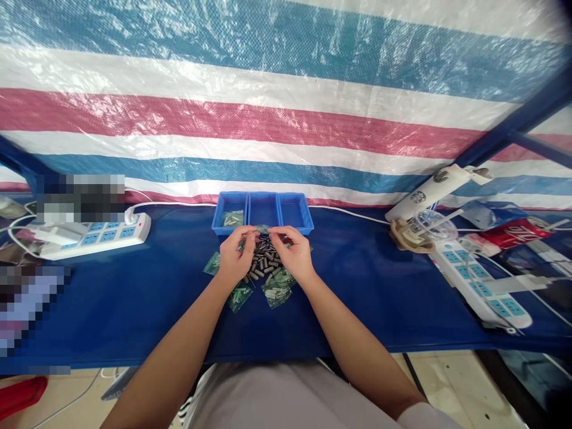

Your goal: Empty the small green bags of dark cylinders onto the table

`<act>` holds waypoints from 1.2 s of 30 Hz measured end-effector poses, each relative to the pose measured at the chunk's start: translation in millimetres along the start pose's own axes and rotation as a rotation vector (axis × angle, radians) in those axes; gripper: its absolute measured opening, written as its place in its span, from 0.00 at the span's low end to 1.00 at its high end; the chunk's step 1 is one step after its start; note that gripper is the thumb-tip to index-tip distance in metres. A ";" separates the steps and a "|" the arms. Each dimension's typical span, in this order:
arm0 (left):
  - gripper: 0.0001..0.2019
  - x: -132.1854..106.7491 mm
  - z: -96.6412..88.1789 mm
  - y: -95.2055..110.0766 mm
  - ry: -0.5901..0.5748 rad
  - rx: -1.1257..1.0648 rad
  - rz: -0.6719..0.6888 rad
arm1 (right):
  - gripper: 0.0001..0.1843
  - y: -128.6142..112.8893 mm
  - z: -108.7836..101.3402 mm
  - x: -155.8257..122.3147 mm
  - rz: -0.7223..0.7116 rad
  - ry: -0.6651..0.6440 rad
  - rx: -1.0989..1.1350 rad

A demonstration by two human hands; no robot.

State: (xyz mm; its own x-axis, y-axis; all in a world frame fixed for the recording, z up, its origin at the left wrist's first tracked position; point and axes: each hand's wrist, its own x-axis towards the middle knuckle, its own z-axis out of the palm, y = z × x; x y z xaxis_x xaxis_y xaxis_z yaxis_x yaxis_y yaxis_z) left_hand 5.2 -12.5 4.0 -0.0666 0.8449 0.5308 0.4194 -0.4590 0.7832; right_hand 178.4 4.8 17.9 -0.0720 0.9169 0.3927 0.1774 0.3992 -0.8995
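Between my left hand (238, 253) and my right hand (292, 253) is a small clear plastic bag (261, 229), pinched by the fingertips of both. What it contains is too small to make out. Below the hands lies a pile of dark metal pins (264, 262). Around this pile are several green-tinted bags of small parts, among them one at the front left (240, 297) and one at the front right (276, 292). Just beyond my fingers stands a blue three-compartment tray (263, 214); its left compartment holds a similar bag (233, 218).
A white power strip (111, 233) lies on the blue table (179, 298) at left, another (480, 286) at right. Near the right one are a red can (513, 234), a clear plastic cup (435, 225) and a white roll (424, 192). Striped sheeting (268, 125) hangs behind.
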 end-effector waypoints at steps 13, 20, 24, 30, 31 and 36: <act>0.08 2.3 1.7 1.5 0.056 0.117 0.069 | 0.11 -1.4 2.0 -0.4 0.038 0.030 0.009; 0.06 2.7 2.9 -1.0 0.057 0.093 0.079 | 0.09 -0.3 2.3 -0.9 0.001 0.019 0.020; 0.07 2.6 2.8 -1.7 0.076 0.119 0.081 | 0.09 -0.8 2.0 -0.9 0.005 0.003 0.013; 0.08 1.1 3.3 -4.3 0.073 0.108 0.032 | 0.08 -1.8 2.8 -1.1 0.006 0.000 0.012; 0.08 0.8 3.4 -4.7 0.077 0.103 0.029 | 0.08 -1.8 3.0 -1.1 0.008 0.005 0.013; 0.10 0.0 4.3 -5.4 0.085 0.057 0.031 | 0.08 -0.8 3.8 -1.1 0.014 0.012 0.019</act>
State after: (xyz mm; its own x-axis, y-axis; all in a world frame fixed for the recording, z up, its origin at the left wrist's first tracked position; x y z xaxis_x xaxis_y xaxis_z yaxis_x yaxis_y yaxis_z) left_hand 6.8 -8.8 -1.6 -0.1284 0.8029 0.5822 0.4732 -0.4663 0.7474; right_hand 174.6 3.5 17.4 -0.0584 0.9222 0.3823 0.1598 0.3867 -0.9083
